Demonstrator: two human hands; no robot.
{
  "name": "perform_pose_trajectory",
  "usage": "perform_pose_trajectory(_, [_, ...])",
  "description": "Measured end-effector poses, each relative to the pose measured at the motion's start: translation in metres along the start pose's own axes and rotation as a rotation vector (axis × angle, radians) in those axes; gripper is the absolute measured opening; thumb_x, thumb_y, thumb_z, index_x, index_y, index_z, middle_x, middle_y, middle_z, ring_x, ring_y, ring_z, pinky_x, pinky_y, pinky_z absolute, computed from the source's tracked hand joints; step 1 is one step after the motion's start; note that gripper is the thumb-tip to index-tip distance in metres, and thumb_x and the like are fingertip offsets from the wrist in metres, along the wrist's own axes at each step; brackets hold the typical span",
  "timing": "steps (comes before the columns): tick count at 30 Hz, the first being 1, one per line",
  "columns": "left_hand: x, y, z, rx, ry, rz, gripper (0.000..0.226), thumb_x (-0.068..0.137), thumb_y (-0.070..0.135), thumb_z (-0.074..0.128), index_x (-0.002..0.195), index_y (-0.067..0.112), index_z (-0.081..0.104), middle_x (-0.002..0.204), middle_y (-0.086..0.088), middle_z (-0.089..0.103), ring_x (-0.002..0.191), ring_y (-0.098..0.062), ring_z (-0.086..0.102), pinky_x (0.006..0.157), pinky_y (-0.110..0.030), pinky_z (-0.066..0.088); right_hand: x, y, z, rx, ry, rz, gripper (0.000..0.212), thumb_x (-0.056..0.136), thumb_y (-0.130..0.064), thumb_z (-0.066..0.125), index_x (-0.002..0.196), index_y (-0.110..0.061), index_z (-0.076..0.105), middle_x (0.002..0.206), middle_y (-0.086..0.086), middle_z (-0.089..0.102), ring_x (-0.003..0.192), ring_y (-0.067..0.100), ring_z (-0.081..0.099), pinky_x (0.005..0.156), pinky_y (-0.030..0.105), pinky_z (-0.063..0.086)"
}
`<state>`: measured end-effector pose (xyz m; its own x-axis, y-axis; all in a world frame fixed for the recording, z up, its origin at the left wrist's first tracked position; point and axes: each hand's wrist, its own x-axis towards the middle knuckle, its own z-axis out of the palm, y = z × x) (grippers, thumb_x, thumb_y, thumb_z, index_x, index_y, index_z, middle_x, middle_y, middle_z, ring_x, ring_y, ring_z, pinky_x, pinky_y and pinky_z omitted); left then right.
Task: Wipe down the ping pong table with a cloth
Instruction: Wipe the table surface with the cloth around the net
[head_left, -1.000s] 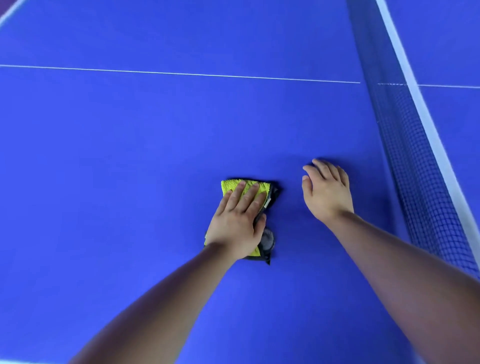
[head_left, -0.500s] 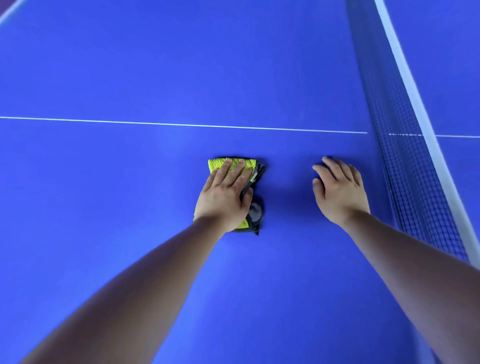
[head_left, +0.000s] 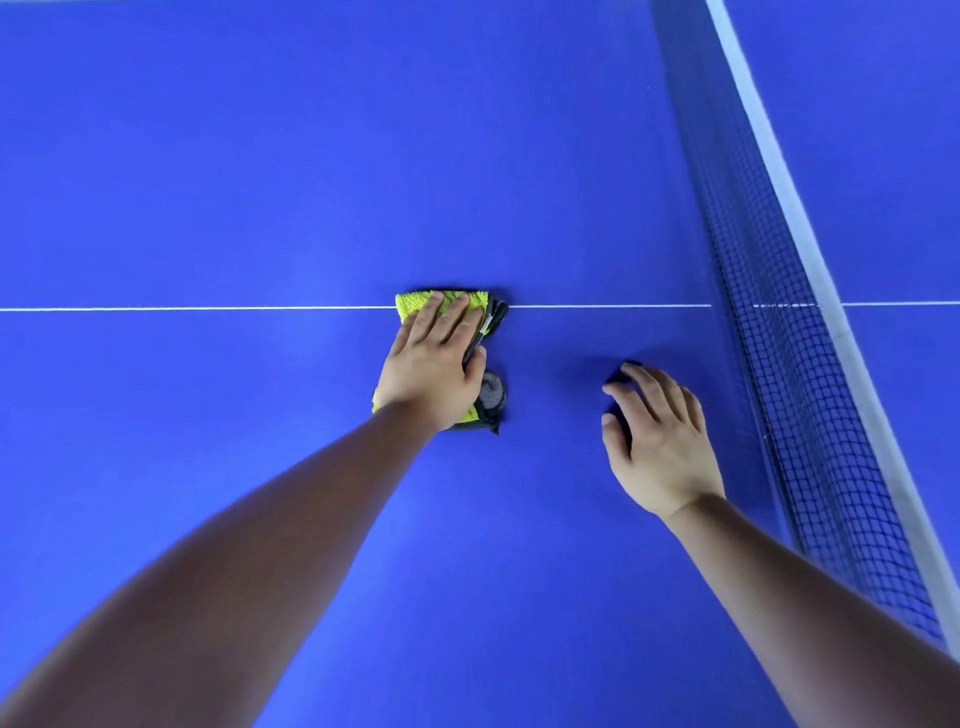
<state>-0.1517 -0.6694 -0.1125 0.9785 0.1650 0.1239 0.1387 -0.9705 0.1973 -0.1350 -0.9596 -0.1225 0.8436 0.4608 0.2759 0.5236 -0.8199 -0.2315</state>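
Wipe under way at the white line; nothing amiss.
I have the left hand (head_left: 431, 364) flat on the folded yellow-and-grey cloth (head_left: 410, 306), fingers straight, pressing it onto the blue table (head_left: 208, 182) where its far edge covers the white line (head_left: 208, 309); I judge this puts the whole pad in contact. The right hand (head_left: 660, 441) holds nothing, its fingers relaxed with the tips on the table near the net (head_left: 779, 338), apparently to brace my reach.
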Motion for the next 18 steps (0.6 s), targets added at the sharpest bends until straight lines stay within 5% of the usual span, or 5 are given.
perform_pose_trajectory(9, [0.031, 0.084, 0.018, -0.059, -0.074, 0.046, 0.057, 0.101, 0.039, 0.035, 0.155, 0.022, 0.035, 0.165, 0.005, 0.026, 0.155, -0.022, 0.009, 0.126, -0.042, 0.007, 0.002, -0.001, 0.001, -0.022, -0.035, 0.027, 0.034, 0.098, -0.029, 0.046, 0.124, -0.014, 0.060, 0.141, 0.007, 0.051, 0.133, 0.029, 0.043, 0.112, 0.046, 0.032])
perform_pose_trajectory(18, [0.006, 0.109, 0.025, -0.071, 0.017, 0.019, 0.059, 0.095, 0.041, 0.028, 0.145, 0.018, 0.051, 0.154, 0.002, 0.047, 0.148, -0.024, 0.031, 0.122, -0.046, 0.024, 0.000, 0.001, 0.000, 0.132, -0.010, 0.061, 0.031, 0.094, -0.021, 0.037, 0.115, -0.009, 0.058, 0.138, 0.011, 0.053, 0.130, 0.031, 0.045, 0.112, 0.050, 0.033])
